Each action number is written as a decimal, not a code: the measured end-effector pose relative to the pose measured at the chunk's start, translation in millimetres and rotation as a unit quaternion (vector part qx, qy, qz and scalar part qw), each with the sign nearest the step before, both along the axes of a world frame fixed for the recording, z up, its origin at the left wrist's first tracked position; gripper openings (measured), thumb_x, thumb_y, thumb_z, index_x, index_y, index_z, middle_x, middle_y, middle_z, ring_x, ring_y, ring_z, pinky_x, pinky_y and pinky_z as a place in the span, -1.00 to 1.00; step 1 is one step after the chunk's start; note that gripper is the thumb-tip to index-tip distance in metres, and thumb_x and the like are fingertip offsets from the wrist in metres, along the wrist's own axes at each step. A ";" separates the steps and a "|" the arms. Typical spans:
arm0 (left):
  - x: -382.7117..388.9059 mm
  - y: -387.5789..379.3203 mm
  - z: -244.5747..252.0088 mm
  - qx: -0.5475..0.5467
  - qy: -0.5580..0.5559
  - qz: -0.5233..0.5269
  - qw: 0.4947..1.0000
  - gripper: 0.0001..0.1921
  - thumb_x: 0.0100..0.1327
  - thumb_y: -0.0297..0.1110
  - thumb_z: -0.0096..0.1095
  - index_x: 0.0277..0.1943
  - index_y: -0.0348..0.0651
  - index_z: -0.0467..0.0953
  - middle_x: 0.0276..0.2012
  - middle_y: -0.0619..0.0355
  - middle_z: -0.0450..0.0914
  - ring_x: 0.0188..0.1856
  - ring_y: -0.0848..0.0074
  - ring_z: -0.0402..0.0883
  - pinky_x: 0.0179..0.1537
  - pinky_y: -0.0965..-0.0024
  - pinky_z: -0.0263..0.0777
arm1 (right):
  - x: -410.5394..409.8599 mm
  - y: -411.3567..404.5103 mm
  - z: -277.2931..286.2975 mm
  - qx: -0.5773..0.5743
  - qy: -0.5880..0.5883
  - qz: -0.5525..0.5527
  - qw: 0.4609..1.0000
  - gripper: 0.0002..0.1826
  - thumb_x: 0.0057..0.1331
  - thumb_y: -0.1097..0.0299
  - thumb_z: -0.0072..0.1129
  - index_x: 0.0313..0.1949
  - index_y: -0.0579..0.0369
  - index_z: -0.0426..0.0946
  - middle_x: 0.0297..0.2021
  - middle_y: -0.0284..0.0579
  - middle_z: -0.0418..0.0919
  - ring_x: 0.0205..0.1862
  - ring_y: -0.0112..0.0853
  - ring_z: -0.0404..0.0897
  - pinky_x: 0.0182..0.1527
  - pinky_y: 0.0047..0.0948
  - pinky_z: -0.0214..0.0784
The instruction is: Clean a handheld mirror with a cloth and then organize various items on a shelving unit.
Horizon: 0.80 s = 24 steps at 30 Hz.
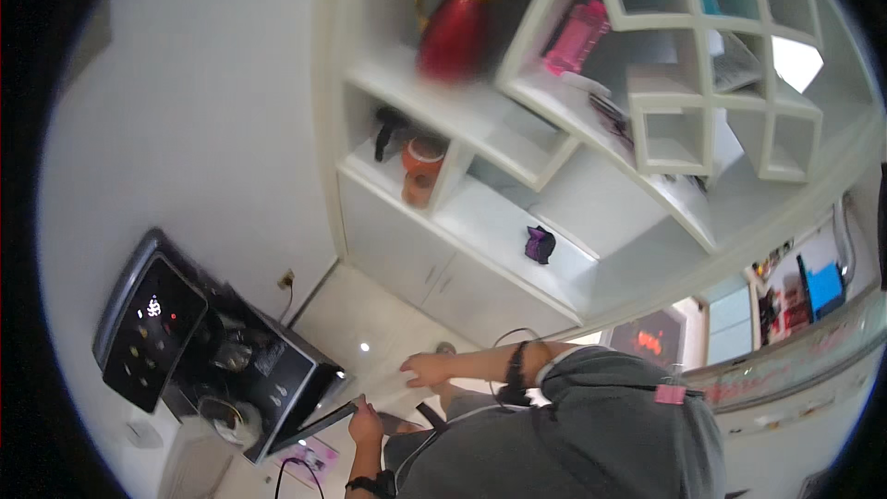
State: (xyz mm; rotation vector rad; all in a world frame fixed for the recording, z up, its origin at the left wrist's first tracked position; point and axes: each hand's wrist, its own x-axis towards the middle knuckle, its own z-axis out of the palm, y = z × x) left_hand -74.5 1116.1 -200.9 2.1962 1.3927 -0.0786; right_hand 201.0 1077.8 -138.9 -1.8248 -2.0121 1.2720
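Observation:
My left hand point(365, 421) grips the edge of an open dark door panel point(322, 425) at the lower front of a black water dispenser point(277, 374). The dispenser has a lit control panel point(156, 333). A clear glass kettle point(232, 421) stands on its top, and another shiny vessel point(234, 353) sits farther back. To the right of the door, my right hand point(426, 369) is held over the pale floor, fingers apart and with nothing in it. Dark straps are around both of my wrists. The inside of the dispenser is mostly hidden.
A white shelf unit point(388, 204) stands against the wall, holding a red-and-gold jug point(454, 34), a pink bottle point(576, 38), an orange object point(421, 170) and a purple-and-black item point(540, 244). A wall socket point(285, 279) with a cord is behind the dispenser. A black cable point(299, 463) loops at the bottom.

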 end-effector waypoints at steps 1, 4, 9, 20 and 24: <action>3.5 17.4 -1.3 0.017 0.003 -0.011 1.000 -0.61 0.40 -0.17 0.00 0.23 0.00 0.40 -0.47 -0.13 0.64 -0.42 0.00 0.67 -0.38 -0.02 0.51 | 29.2 -7.6 44.8 -0.001 -0.011 -0.037 0.999 -0.38 0.28 0.02 0.18 0.16 0.28 0.46 0.10 0.24 0.51 0.15 0.07 0.48 0.23 -0.10 0.30; 1.9 68.5 -2.7 0.119 0.010 -0.097 0.988 -0.59 0.39 -0.33 -0.01 0.28 0.04 0.38 -0.43 -0.10 0.65 -0.42 0.04 0.68 -0.36 -0.02 0.53 | 102.2 -40.6 59.7 0.058 -0.028 -0.201 0.977 -0.43 0.31 0.06 0.16 0.16 0.22 0.48 0.11 0.20 0.52 0.12 0.05 0.51 0.21 -0.12 0.32; -14.5 137.5 -40.8 0.014 0.230 -0.144 0.962 -0.59 0.43 -0.35 0.02 0.31 -0.12 0.37 -0.05 -0.12 0.65 -0.11 0.13 0.67 -0.12 0.17 0.60 | 224.1 -95.3 91.1 0.140 -0.279 -0.232 0.921 -0.54 0.31 0.08 0.13 0.05 0.17 0.52 0.11 0.16 0.49 0.19 0.06 0.42 0.27 0.00 0.23; 85.0 131.7 -38.4 -0.034 0.102 -0.266 0.958 -0.66 0.35 -0.25 -0.06 -0.19 -0.34 0.61 -0.14 -0.19 0.66 -0.05 -0.11 0.59 0.00 -0.03 0.45 | 343.2 -91.6 51.9 0.225 -0.324 -0.520 0.757 -0.25 0.36 0.09 0.03 0.41 0.26 0.09 0.45 0.29 -0.03 0.50 0.13 -0.10 0.50 0.01 -0.19; 188.6 119.7 66.7 -0.188 -0.049 -0.125 0.973 -0.58 0.42 -0.10 -0.05 -0.04 -0.31 0.59 -0.06 -0.20 0.64 0.02 -0.06 0.59 0.06 0.13 0.44 | 336.7 11.2 28.2 0.241 -0.304 -0.615 0.687 -0.29 0.35 0.17 0.06 0.30 0.49 0.17 0.37 0.47 0.06 0.45 0.22 0.00 0.48 0.03 -0.18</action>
